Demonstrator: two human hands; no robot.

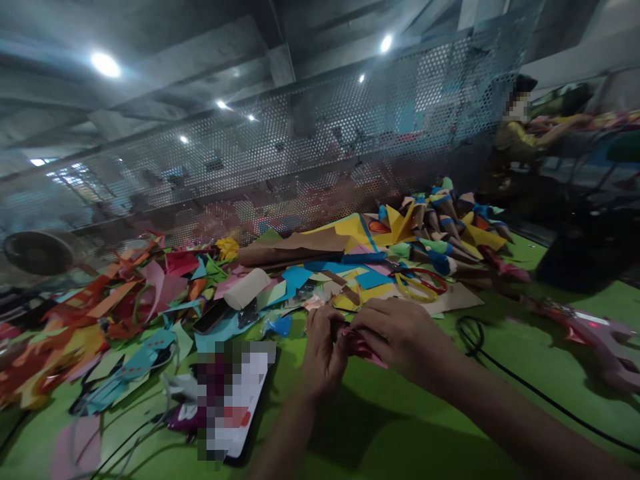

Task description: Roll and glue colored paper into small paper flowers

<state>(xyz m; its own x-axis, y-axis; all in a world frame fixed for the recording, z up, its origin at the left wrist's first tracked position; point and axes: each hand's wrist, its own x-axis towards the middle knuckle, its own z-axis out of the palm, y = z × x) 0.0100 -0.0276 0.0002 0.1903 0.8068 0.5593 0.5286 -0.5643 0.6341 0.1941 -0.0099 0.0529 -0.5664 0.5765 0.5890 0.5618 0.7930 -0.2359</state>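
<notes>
Over the green table, my left hand [324,350] and my right hand [400,337] meet with bent fingers. Both pinch a small dark-pink piece of paper [370,350], folded or curled between the fingertips. Most of the piece is hidden by the fingers, so its full shape does not show. Just beyond the hands are coloured paper scraps and scissors with yellow handles [417,288]. A small blue piece [280,325] in clear wrapping lies left of my left hand.
A phone [250,393] with a blurred screen lies left, cables beside it. Orange and red scraps [115,300] heap at far left, near a paper roll [247,288]. Paper cones [445,213] cluster at back right. A pink glue gun [595,340] trails a black cord [540,397]. A person [520,137] sits beyond.
</notes>
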